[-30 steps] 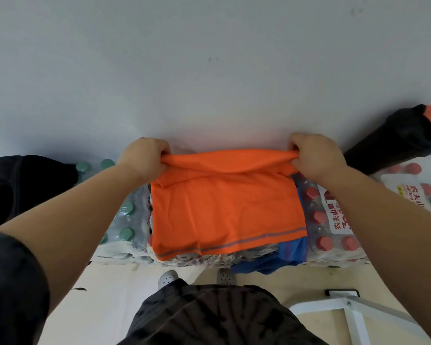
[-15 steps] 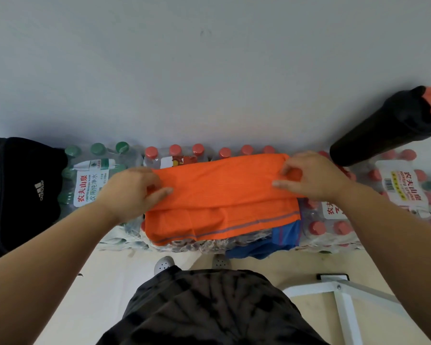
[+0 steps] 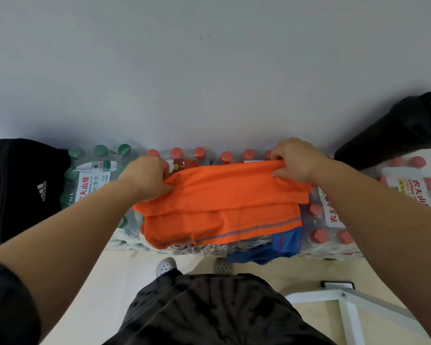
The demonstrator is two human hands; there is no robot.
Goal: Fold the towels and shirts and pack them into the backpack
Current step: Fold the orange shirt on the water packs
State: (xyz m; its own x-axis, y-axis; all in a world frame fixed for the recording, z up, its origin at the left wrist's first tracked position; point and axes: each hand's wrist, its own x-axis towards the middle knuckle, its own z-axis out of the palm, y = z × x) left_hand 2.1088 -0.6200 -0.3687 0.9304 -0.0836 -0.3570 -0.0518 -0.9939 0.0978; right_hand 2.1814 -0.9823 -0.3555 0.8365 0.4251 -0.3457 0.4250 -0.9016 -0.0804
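An orange shirt [image 3: 219, 207] with a grey stripe near its hem lies folded on top of shrink-wrapped water bottle packs. My left hand [image 3: 148, 176] grips its far left corner. My right hand [image 3: 292, 159] grips the far right corner, fingers curled over the fold. A blue cloth [image 3: 271, 247] sticks out from under the shirt at the near right. The black backpack [image 3: 18, 188] with a white logo sits at the left, on the packs.
Bottle packs with green caps [image 3: 95, 175] and red caps [image 3: 334, 225] line the grey wall. A black roll with an orange end [image 3: 393, 135] leans at the right. A white metal frame [image 3: 353, 305] stands on the floor near my right leg.
The shirt's far edge was folded toward me, my hands pressed it flat, and now both grip the far corners of the new fold again. The camera tilted down a little.
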